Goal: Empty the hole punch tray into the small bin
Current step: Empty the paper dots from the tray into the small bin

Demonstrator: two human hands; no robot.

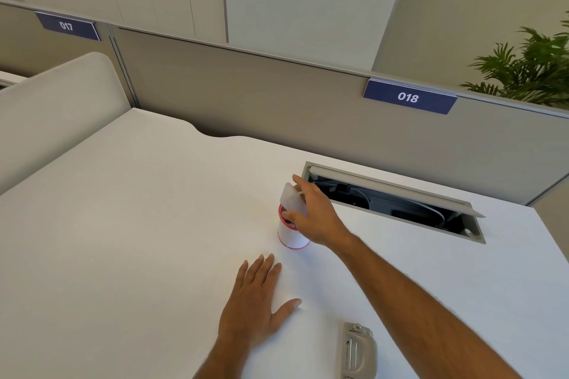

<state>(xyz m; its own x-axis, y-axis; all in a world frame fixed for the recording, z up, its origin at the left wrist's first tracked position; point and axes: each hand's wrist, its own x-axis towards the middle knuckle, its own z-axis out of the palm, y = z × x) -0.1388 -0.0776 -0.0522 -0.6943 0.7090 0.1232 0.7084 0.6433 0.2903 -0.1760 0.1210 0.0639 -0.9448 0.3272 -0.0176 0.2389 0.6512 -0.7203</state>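
A small white bin with red rims stands on the white desk. My right hand grips a translucent white hole punch tray, tilted steeply with its lower end over the bin's mouth. My left hand lies flat on the desk, palm down, fingers spread, holding nothing, a little in front of the bin. The grey metal hole punch lies on the desk near the front edge, under my right forearm.
An open cable hatch with dark cables inside is set into the desk just right of the bin. A grey partition with labels 017 and 018 runs along the back. A green plant stands beyond it at right.
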